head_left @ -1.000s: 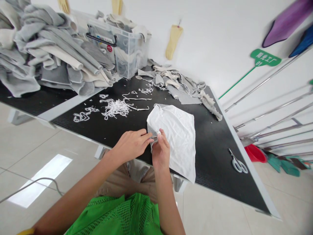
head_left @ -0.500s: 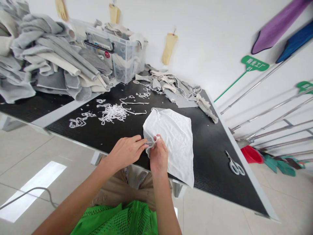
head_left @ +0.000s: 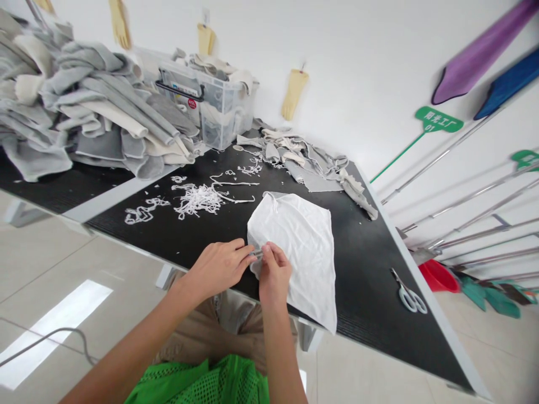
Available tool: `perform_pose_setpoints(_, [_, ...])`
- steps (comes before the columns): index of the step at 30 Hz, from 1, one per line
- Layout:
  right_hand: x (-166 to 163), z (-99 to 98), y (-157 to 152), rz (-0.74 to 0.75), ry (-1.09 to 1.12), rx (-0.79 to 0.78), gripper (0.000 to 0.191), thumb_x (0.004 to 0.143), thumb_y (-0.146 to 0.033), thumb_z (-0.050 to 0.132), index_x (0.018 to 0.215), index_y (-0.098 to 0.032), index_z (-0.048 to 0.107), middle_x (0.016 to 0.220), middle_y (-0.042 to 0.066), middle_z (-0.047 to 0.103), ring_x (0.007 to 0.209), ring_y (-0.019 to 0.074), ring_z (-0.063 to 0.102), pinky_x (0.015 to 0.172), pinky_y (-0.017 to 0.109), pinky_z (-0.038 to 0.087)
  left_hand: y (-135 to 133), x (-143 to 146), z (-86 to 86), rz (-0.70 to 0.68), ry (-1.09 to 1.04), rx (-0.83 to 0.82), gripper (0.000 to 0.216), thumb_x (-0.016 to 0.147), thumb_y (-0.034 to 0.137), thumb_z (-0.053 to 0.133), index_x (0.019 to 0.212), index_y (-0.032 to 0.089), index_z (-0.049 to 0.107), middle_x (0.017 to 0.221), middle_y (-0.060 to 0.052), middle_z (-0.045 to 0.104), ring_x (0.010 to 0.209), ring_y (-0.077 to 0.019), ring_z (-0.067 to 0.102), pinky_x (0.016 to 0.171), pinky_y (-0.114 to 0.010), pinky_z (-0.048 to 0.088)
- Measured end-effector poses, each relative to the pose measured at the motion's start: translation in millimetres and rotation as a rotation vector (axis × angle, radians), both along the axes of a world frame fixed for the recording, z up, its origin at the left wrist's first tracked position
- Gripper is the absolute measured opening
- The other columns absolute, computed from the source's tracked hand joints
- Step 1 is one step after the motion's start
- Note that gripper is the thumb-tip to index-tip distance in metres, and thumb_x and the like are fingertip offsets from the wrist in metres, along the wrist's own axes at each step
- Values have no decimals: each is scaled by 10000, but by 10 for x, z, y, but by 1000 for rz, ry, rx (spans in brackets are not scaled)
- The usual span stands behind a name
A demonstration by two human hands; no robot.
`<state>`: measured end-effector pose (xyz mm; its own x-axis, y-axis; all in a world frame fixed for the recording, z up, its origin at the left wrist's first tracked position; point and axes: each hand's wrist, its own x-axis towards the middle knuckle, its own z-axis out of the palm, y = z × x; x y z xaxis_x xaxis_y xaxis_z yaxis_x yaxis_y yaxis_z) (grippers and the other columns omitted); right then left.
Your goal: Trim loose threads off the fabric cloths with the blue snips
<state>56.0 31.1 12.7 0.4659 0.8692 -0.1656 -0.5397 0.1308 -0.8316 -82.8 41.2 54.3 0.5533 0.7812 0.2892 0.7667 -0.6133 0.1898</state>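
A white cloth (head_left: pixel 305 247) lies spread on the black table, its lower corner hanging over the front edge. At its left edge my two hands meet. My left hand (head_left: pixel 223 264) is closed, fingertips pinching a small slim metal tool (head_left: pixel 256 254); it looks two-pronged, but its exact kind is mostly hidden. My right hand (head_left: pixel 275 275) is closed too, thumb and fingers pinched at the cloth's left edge by the tool's tip. What exactly lies between those fingertips is covered. Left of the cloth is a tangled heap of white thread (head_left: pixel 200 199).
Scissors (head_left: pixel 408 293) lie near the table's right edge. Grey and cream fabric scraps (head_left: pixel 303 154) sit at the back. A clear plastic bin (head_left: pixel 219 112) and a large pile of grey fabric (head_left: pixel 96 106) stand at the back left. Long-handled tools and a red dustpan (head_left: pixel 440 276) are beyond the right side.
My right hand's fingertips have closed in over the tool's tip, hiding the white bit that showed there. The hands stay at the cloth's left edge; the whole view has shifted slightly.
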Motion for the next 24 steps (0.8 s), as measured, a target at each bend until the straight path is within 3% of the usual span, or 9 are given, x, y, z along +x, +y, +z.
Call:
perform_pose_setpoints(16, [14, -15, 25, -87, 139, 30, 288, 527, -207, 898, 755, -186, 722, 764, 10, 759, 728, 123, 682, 724, 244, 545, -37, -63, -1, -12, 71, -23, 343, 1017, 386, 362, 1145, 227, 638, 944, -40, 652, 773, -201, 667, 593, -310, 435])
perform_pose_setpoints(24, [33, -9, -2, -140, 110, 31, 289, 538, -219, 887, 762, -173, 710, 785, 23, 763, 687, 124, 688, 644, 227, 557, -7, -27, 28, -13, 58, -7, 324, 1008, 376, 393, 1171, 224, 628, 989, -35, 653, 785, -200, 667, 606, -316, 457])
